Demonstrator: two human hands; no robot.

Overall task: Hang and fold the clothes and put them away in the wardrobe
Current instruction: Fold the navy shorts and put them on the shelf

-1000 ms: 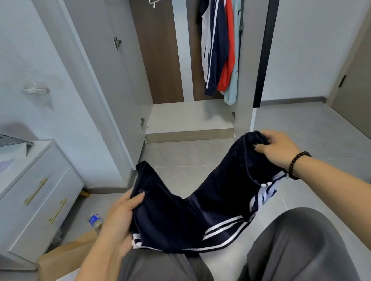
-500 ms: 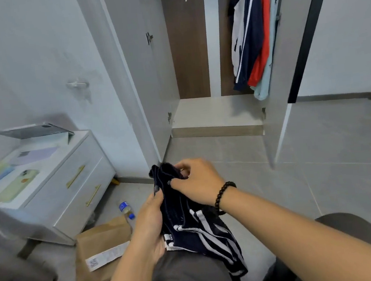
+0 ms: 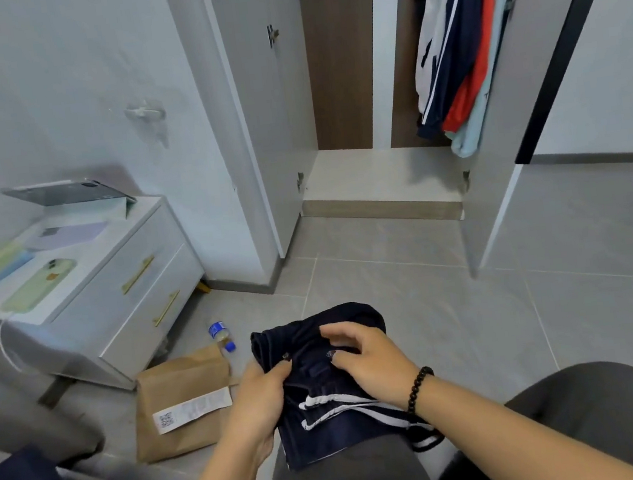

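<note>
Navy fabric shorts w/ white side stripes (image 3: pixel 326 408) now folded to a compact bundle on the person's left thigh; 1 s ago they were spread wide btwn both hands. Left hand (image 3: pixel 257 408) grips bundle's left edge, thumb on top. Right hand (image 3: pixel 363 356) has crossed over, fingers curled, pinching the waistband. Brown paper bag (image 3: pixel 180 405) on floor just left. Open grey wardrobe (image 3: pixel 379 177) ahead, jackets hanging inside.
</note>
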